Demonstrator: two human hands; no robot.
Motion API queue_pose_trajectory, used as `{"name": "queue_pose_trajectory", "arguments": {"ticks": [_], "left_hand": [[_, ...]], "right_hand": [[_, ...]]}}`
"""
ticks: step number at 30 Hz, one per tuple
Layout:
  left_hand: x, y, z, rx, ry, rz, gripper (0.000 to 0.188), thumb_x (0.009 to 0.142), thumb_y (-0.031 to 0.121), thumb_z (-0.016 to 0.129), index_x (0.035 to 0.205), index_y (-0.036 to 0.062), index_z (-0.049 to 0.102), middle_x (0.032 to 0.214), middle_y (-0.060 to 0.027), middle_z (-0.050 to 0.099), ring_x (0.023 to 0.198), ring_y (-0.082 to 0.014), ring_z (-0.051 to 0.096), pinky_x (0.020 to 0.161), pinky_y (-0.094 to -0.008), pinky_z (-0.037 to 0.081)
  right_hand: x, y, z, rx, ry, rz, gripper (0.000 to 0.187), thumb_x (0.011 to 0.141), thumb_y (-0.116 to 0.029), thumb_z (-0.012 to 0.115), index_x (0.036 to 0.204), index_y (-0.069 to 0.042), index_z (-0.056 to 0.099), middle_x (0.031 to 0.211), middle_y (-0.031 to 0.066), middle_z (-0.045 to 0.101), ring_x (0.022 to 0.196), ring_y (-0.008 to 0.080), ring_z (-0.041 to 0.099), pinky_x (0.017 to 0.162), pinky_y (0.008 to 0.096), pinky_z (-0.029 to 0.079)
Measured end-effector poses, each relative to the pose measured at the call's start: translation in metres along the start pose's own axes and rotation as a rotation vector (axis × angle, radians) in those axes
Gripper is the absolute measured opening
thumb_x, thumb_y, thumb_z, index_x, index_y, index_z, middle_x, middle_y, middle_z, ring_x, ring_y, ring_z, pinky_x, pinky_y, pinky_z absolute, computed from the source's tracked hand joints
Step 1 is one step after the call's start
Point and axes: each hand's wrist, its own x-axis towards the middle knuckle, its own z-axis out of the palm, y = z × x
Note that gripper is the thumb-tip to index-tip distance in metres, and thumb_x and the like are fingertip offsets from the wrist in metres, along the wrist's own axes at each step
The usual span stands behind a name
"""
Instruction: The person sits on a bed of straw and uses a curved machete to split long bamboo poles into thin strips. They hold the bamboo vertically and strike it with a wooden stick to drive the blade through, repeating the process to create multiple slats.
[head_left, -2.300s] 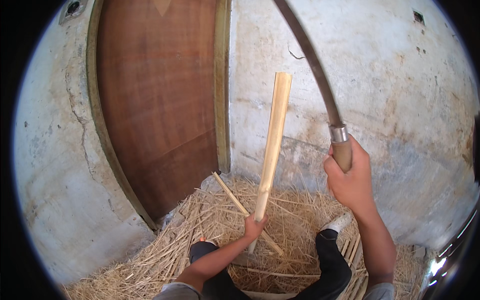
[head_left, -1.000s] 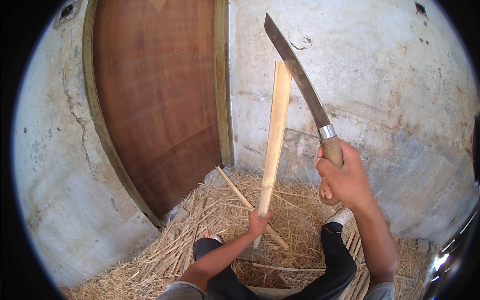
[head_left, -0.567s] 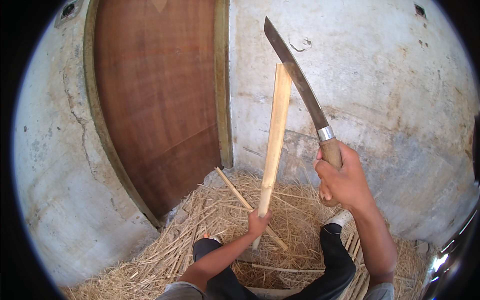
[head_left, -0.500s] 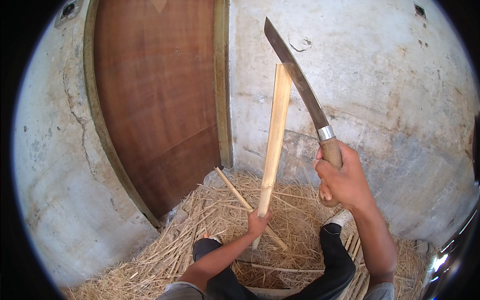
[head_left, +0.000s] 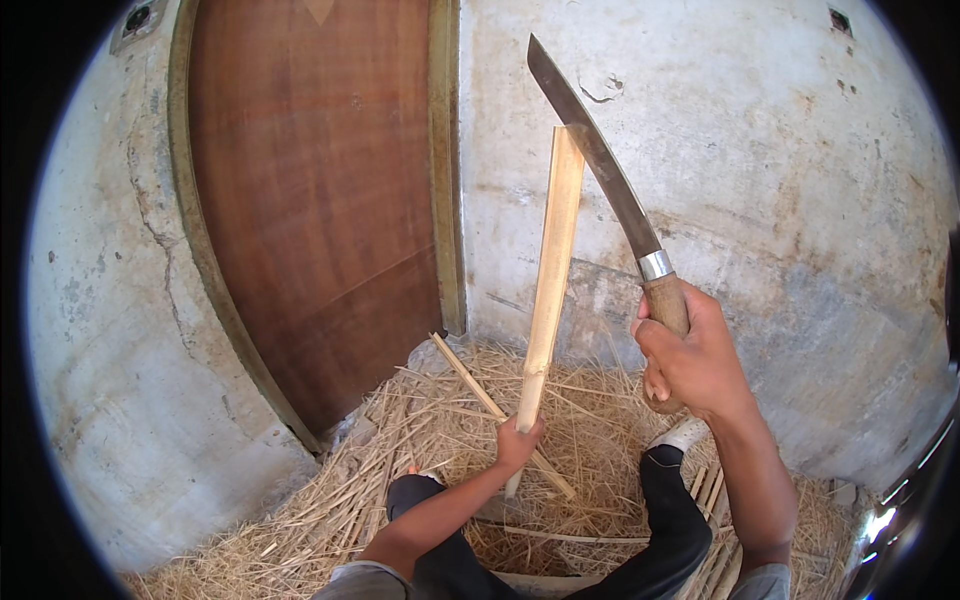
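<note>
My left hand is closed around the lower part of a long pale bamboo slat, which stands nearly upright. In my right hand is the wooden handle of a machete, its dark blade slanting up to the left. The blade overlaps the slat's top right corner in the view; its edge appears to touch there. Behind my left hand, a thinner bamboo strip lies at a slant over the shavings.
Bamboo shavings and thin strips cover the ground around my feet. Several slats lie beside my right leg. A brown wooden door and a stained, cracked wall stand in front of me.
My right hand and the machete handle have shifted very slightly to the right. The slat and my left hand hold almost the same position.
</note>
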Motion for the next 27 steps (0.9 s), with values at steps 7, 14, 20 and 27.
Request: {"name": "queue_pose_trajectory", "arguments": {"ticks": [7, 14, 20, 27], "left_hand": [[0.005, -0.010, 0.000, 0.020, 0.015, 0.049, 0.023, 0.091, 0.022, 0.070, 0.091, -0.0005, 0.069, 0.066, -0.0027, 0.064, 0.057, -0.0083, 0.057, 0.052, -0.0293, 0.046], [0.002, -0.012, -0.005, 0.052, -0.004, 0.108, 0.022, 0.091, 0.021, 0.070, 0.090, -0.0010, 0.068, 0.065, -0.0024, 0.062, 0.057, -0.0085, 0.056, 0.051, -0.0296, 0.045], [0.002, -0.009, -0.002, 0.030, 0.018, 0.046, 0.021, 0.092, 0.020, 0.069, 0.092, -0.0007, 0.068, 0.066, -0.0035, 0.063, 0.056, -0.0091, 0.057, 0.051, -0.0297, 0.046], [-0.006, 0.009, -0.002, -0.028, 0.029, 0.030, 0.026, 0.091, 0.019, 0.069, 0.075, -0.0002, 0.061, 0.062, -0.0031, 0.059, 0.055, -0.0114, 0.057, 0.051, -0.0297, 0.046]], "right_hand": [[-0.004, -0.016, 0.003, -0.005, 0.087, -0.098, 0.011, 0.089, -0.003, 0.057, 0.098, -0.002, 0.050, 0.067, 0.0026, 0.052, 0.040, 0.0086, 0.048, 0.035, 0.0260, 0.039], [-0.008, -0.030, 0.008, 0.107, 0.187, -0.237, 0.011, 0.088, 0.000, 0.055, 0.096, -0.003, 0.048, 0.066, 0.0030, 0.051, 0.040, 0.0096, 0.050, 0.035, 0.0271, 0.040], [-0.005, -0.013, -0.004, -0.097, -0.015, 0.036, 0.009, 0.087, 0.000, 0.053, 0.092, -0.002, 0.046, 0.064, 0.0027, 0.049, 0.039, 0.0110, 0.048, 0.036, 0.0290, 0.042], [-0.015, -0.036, -0.020, 0.113, -0.134, 0.162, 0.009, 0.086, -0.001, 0.052, 0.093, -0.002, 0.047, 0.063, 0.0021, 0.048, 0.039, 0.0108, 0.045, 0.038, 0.0285, 0.041]]}}
